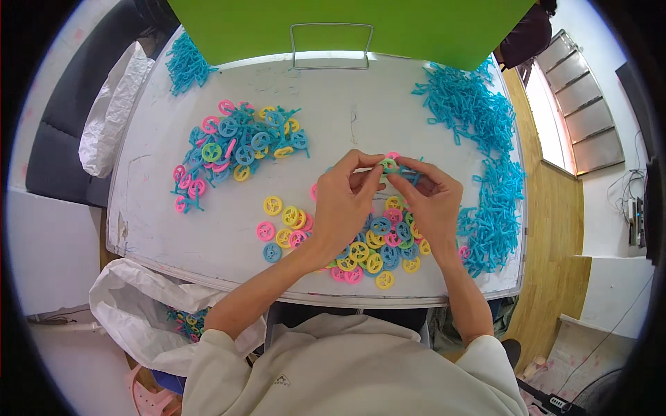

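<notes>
My left hand (347,197) and my right hand (431,201) meet above the table, fingertips pinched on a small light-green plastic wheel (388,166). Blue plastic shows by my right fingers, but whether it is joined to the wheel I cannot tell. Below my hands lies a heap of small spoked wheels (374,262) in yellow, pink, blue and green, partly hidden by them. Some loose wheels (273,205) lie left of my left wrist. Farther left is a pile of wheels with blue stems (243,149).
Blue branched plastic pieces (496,208) line the right side of the white table (361,90); a smaller heap (187,64) sits far left. A green panel with a wire handle (331,25) stands at the back. A white sack (132,298) holding coloured pieces hangs by the near left edge.
</notes>
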The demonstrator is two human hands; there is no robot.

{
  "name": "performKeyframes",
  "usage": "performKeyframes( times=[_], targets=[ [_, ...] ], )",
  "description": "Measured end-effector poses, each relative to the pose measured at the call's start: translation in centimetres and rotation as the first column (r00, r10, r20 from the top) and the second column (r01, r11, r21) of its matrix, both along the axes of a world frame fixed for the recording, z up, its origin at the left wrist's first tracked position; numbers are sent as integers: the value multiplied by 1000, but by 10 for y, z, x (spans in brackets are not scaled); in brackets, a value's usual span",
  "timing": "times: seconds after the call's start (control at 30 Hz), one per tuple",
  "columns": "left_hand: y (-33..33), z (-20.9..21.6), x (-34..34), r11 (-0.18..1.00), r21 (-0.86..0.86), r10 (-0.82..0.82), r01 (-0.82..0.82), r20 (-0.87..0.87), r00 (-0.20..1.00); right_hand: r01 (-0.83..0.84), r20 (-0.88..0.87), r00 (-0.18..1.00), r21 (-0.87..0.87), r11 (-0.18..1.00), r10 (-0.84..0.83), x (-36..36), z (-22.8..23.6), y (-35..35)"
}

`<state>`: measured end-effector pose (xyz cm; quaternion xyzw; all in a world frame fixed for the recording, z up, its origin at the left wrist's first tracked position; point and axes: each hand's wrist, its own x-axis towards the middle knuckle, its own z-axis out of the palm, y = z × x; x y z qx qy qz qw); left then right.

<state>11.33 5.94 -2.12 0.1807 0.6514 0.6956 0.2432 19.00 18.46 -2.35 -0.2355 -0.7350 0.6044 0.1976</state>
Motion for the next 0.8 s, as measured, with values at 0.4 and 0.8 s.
performKeyframes(
  times=[0.4,0.8],
  targets=[
    [-23,6,-64,921,191,387,-339,-382,839,66,-131,991,196,978,-40,8,19,58],
    [-61,19,-104,452,192,158,-871,-978,-134,-177,282,959,526,832,26,12,-9,66]
  ],
)
